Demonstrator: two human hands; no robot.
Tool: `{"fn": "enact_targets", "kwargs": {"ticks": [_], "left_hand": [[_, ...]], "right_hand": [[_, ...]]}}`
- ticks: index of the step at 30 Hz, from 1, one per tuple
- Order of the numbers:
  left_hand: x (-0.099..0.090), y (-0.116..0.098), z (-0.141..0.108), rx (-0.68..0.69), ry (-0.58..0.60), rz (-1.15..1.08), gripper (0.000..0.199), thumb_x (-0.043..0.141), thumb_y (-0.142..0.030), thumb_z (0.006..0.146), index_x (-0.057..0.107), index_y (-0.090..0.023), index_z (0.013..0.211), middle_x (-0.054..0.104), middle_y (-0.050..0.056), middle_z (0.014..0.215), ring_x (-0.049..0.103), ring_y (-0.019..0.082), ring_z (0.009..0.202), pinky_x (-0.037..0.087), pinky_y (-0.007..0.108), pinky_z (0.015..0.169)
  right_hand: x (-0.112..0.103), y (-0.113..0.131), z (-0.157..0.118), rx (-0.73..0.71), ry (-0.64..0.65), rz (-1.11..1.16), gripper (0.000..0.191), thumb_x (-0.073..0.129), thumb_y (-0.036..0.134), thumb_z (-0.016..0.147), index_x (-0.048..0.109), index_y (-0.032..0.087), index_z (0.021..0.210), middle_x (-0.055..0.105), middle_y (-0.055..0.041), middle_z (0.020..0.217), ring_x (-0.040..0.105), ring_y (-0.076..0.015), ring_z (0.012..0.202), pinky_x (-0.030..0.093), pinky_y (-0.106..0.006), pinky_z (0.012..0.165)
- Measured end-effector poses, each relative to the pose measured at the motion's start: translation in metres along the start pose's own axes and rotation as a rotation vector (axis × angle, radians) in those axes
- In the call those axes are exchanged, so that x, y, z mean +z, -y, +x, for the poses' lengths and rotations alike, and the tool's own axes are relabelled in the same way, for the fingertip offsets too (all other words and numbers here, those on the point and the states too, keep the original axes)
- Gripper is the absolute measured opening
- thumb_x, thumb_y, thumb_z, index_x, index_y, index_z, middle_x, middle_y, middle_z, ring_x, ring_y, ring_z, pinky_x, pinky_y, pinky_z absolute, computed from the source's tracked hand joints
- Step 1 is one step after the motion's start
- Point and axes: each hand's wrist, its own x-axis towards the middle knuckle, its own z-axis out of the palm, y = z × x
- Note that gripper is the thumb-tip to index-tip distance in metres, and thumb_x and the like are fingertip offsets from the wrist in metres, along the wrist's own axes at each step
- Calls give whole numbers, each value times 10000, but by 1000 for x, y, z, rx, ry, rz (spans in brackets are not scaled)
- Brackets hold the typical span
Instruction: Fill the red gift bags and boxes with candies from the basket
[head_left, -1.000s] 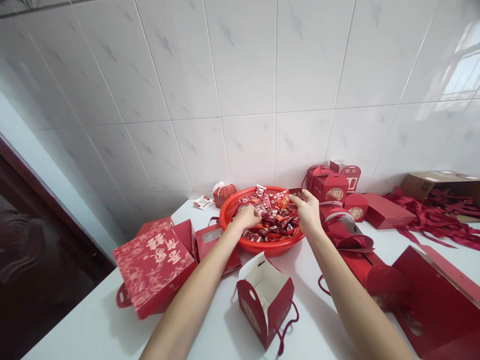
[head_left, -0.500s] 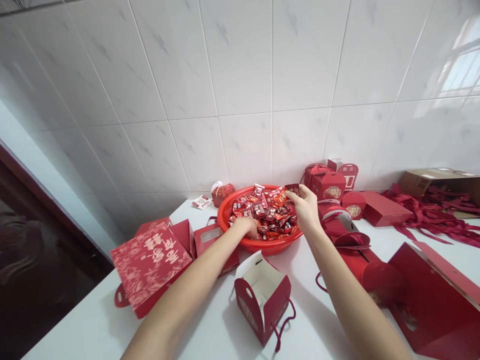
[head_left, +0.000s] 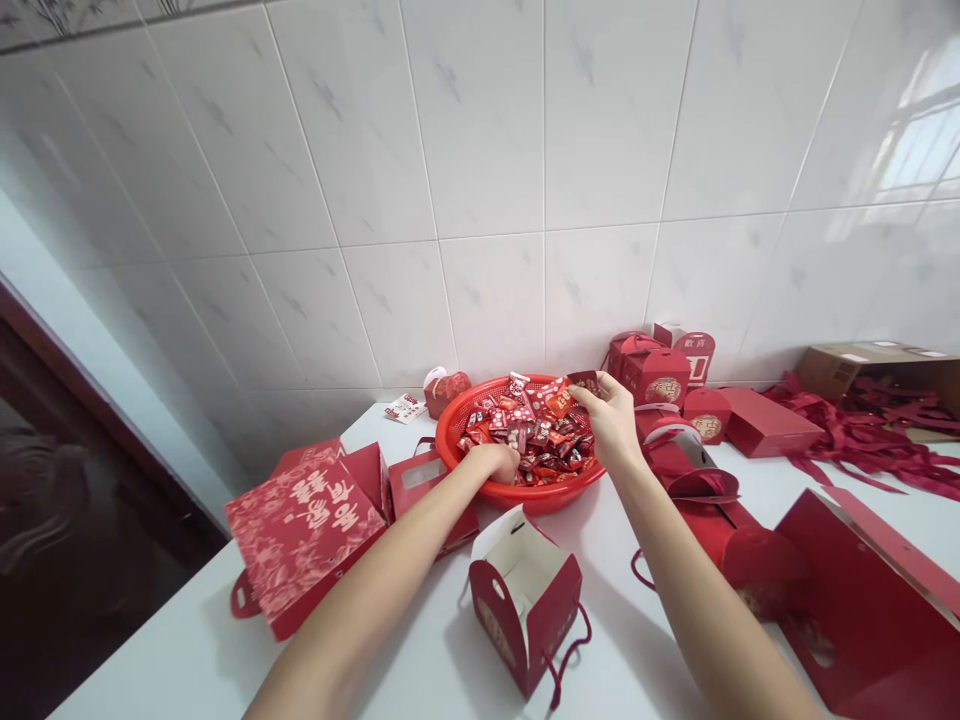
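Note:
A red plastic basket [head_left: 551, 496] is filled with small wrapped candies [head_left: 540, 435], mostly red and dark red. My left hand [head_left: 498, 462] is down in its near left part, with curled fingers whose tips are hidden; what they hold cannot be made out. Over the right side of the basket, my right hand [head_left: 611, 408] is closed on wrapped candies, an orange-red one [head_left: 559, 400] and a dark red one [head_left: 583, 380]. In front of the basket stands a small dark red gift box [head_left: 514, 615], its top open and its inside white, with a cord handle hanging at the side.
Red boxes with printed characters [head_left: 307, 535] lie at the left. More red gift boxes [head_left: 656, 375] stand by the tiled wall on the right. A large red box [head_left: 862, 600] is at the near right. Dark red ribbons [head_left: 847, 430] spill from a cardboard box [head_left: 840, 365].
My left hand has shifted slightly right among the candies, and some around it have moved. My right hand still holds its candies in nearly the same place.

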Motion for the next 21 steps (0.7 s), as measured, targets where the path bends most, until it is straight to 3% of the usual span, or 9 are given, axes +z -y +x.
{"fn": "enact_targets", "kwargs": {"ticks": [3,6,10,14,18,21], "left_hand": [[-5,-1,-6,-26,96,-33,201,708,-22,410,581,-174,444,558,12,459,609,240,621,517,345,670],[-10,5,-12,-18,73,-122,160,717,-75,482,592,-168,450,549,-9,464,572,193,570,478,295,621],[-12,13,-12,21,-112,-297,55,727,-147,575,697,-158,619,625,-19,588,594,165,636,455,247,628],[-12,16,-9,70,-303,-459,172,725,-187,639,753,-148,804,676,-9,664,624,160,678,474,244,657],[-10,18,-8,99,-417,-567,213,737,-230,687,757,-128,874,688,10,665,628,163,625,481,254,606],[-10,19,-7,125,-491,-602,180,733,-209,706,759,-127,865,733,44,770,669,187,725,506,261,657]], "right_hand": [[-1,2,1,-1,1,-2,210,736,294,571,636,186,720,644,15,669,549,-134,633,437,-256,602],[-2,4,1,-4,-2,-3,228,738,300,559,643,185,731,653,14,684,557,-136,641,443,-260,611],[-2,5,1,0,-11,7,231,741,299,557,644,180,730,658,19,678,561,-131,634,443,-256,613],[-1,6,1,2,-11,12,220,735,283,559,645,178,730,664,19,681,565,-129,634,448,-258,621],[-1,6,1,-2,-12,15,217,731,277,562,644,177,733,662,18,680,565,-131,634,451,-263,627],[-1,6,1,-1,-13,14,230,738,280,554,642,175,734,663,16,684,565,-132,639,447,-262,625]]}}
